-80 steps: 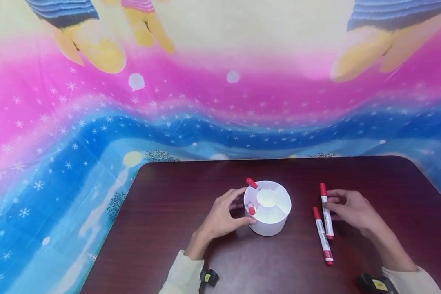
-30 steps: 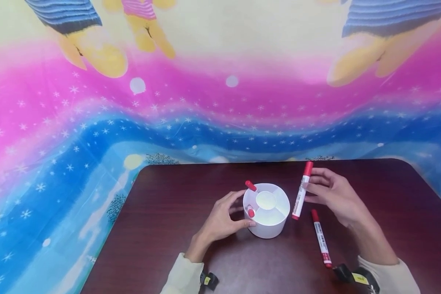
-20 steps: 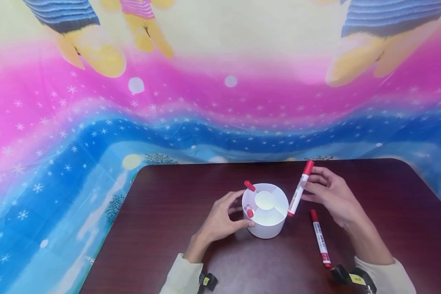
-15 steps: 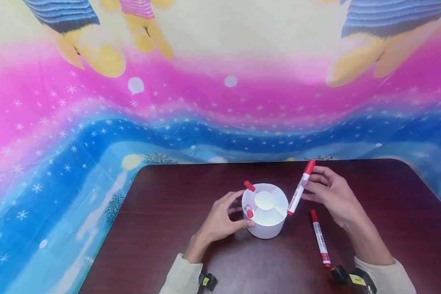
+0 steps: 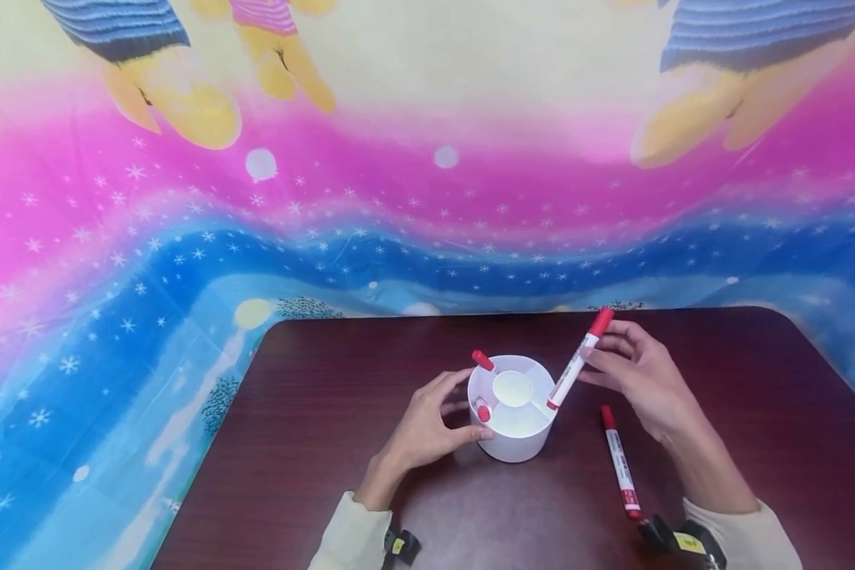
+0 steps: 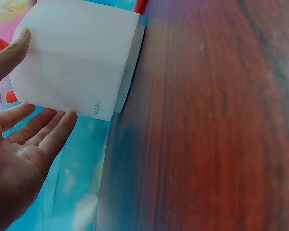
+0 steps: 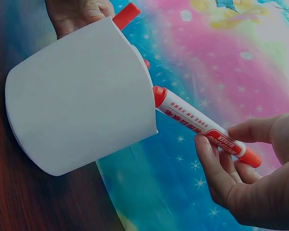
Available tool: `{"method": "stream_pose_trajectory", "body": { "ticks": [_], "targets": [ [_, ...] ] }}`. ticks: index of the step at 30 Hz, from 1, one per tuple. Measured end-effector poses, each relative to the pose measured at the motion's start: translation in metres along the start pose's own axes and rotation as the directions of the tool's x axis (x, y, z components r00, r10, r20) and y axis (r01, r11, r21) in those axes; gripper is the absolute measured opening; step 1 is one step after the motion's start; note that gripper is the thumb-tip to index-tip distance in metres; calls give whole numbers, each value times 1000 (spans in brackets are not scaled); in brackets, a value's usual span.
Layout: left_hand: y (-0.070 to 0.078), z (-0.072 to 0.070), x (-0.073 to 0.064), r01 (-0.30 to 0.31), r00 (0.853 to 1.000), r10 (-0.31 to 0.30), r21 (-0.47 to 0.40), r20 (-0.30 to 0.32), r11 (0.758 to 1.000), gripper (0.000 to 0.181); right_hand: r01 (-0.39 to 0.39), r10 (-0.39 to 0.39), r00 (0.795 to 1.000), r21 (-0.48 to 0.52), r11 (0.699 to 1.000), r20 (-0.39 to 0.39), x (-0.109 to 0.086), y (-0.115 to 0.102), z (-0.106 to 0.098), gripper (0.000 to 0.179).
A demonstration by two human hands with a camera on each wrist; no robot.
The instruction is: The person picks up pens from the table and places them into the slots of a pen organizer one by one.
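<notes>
A round white pen holder with divided compartments stands on the table, two red-capped markers in its left-hand compartments: one marker at the back, another marker nearer the front. My left hand holds the holder's left side, thumb near the front rim and fingers around the back. In the left wrist view the thumb and fingertips rest against its white wall. My right hand pinches a red and white whiteboard marker, tilted, its lower end at the holder's right rim. The right wrist view shows this marker gripped near one end.
Another red and white marker lies on the dark wooden table, right of the holder and close to the right wrist's black camera strap. A colourful printed cloth hangs behind the table's back edge.
My right hand has lifted one of the two markers from the table and carried it left to the holder's rim, tilting it more. The left hand has stayed on the holder.
</notes>
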State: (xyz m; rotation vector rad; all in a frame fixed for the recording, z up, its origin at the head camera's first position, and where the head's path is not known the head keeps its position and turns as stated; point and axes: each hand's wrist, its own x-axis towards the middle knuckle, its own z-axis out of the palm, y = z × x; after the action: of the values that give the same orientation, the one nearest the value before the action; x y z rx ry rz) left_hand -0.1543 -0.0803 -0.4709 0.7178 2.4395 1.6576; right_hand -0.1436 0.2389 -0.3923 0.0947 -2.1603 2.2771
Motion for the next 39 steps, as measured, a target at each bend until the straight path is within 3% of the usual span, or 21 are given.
{"method": "stream_pose_trajectory", "body": {
  "ticks": [16, 29, 39],
  "targets": [
    [-1, -2, 0, 4, 1000, -4, 1, 3, 1000, 87, -6, 6, 1000, -21, 1000, 6, 4, 4, 8, 38],
    [0, -1, 1, -42, 999, 42, -22, 0, 999, 87, -16, 16, 1000, -22, 1000, 11, 4, 5, 8, 40],
    [-1, 0, 1, -35, 999, 35, -44, 4, 998, 86, -36, 38, 999, -142, 989, 12, 3, 6, 13, 43]
  ]
}}
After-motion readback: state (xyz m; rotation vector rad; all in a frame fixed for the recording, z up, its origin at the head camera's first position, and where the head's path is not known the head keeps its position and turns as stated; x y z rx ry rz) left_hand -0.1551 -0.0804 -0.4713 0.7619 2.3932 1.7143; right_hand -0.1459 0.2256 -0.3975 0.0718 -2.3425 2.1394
